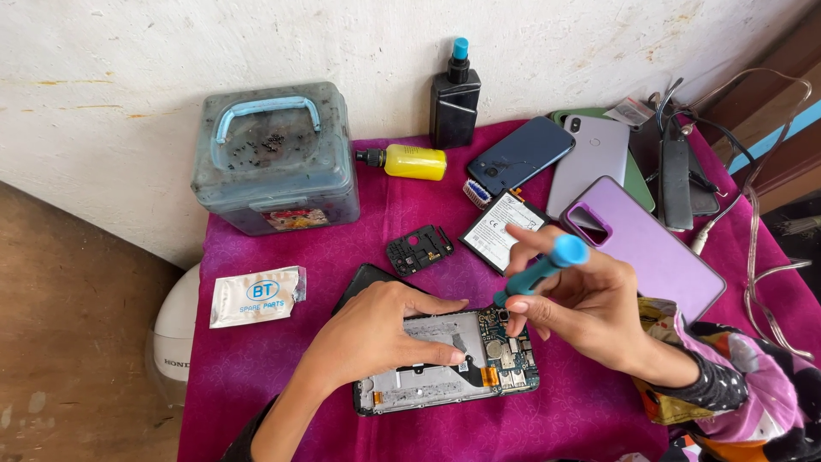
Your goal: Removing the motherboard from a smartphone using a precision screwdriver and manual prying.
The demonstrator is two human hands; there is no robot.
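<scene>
Lower centre: left hand (pixel 376 334) spread flat, pinning opened phone (pixel 449 364). Right hand (pixel 581 304) pinches blue screwdriver (pixel 539 272). Exposed board looks fragile; hold by frame edges.

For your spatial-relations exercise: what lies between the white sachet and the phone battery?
In the head view, a small black plastic phone part lies on the magenta cloth between them.

Grey lidded box (pixel 274 162), yellow bottle (pixel 409 161), black bottle (pixel 453 98), purple phone (pixel 646 244), white sachet (pixel 255 296).
</scene>
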